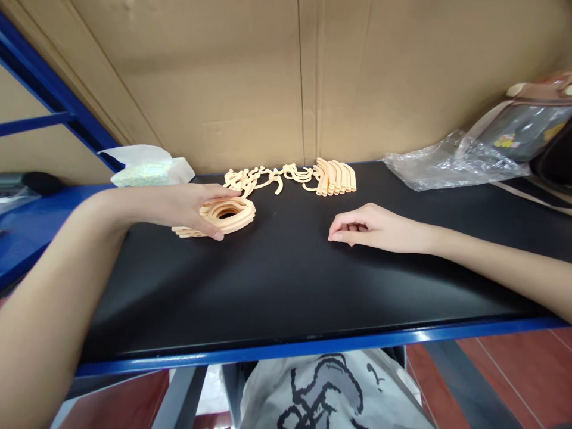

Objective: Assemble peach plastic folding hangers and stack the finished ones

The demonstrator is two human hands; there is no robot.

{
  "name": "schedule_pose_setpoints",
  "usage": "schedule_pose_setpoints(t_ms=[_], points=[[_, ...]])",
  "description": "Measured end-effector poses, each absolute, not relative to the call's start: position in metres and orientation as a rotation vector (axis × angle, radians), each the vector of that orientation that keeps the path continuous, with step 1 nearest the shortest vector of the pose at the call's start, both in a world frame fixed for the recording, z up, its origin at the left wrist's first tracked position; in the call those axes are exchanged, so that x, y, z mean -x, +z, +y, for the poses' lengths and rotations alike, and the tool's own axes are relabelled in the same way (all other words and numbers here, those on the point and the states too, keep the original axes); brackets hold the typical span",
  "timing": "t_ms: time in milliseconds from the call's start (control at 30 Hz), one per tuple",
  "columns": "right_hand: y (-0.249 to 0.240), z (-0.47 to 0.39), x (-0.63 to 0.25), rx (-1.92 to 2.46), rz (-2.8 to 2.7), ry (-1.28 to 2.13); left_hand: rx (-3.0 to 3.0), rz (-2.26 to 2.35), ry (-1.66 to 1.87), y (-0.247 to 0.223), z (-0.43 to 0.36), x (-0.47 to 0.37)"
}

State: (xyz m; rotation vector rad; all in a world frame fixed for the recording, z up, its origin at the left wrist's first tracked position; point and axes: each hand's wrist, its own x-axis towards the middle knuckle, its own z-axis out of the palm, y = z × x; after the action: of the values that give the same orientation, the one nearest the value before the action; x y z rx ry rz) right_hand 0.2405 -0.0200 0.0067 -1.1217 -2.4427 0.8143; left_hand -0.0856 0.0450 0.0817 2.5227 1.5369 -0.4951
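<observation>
The left hand spans a stack of curved beige strips on the black tabletop, partly covering it; whether it grips them, I cannot tell. The right hand curls loosely, palm hidden, contents unclear. The right edge crops a transparent-sided bag.

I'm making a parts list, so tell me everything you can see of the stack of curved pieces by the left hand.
The stack of curved pieces is pale peach and smooth, perhaps plastic or rubber. Its bent strips lie layered around a dark opening. It lies on the black tabletop, left of centre. The left hand reaches over it, thumb on the near side, hiding part; how firmly it grips cannot be told.
</observation>
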Motion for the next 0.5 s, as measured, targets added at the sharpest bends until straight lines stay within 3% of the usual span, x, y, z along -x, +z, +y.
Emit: schedule_pose_setpoints(t_ms=[500], points=[[0.005,-0.018,-0.243,1.112,-2.46,0.819,-2.609,1.569,-0.545,0.079,0.056,0.1]])
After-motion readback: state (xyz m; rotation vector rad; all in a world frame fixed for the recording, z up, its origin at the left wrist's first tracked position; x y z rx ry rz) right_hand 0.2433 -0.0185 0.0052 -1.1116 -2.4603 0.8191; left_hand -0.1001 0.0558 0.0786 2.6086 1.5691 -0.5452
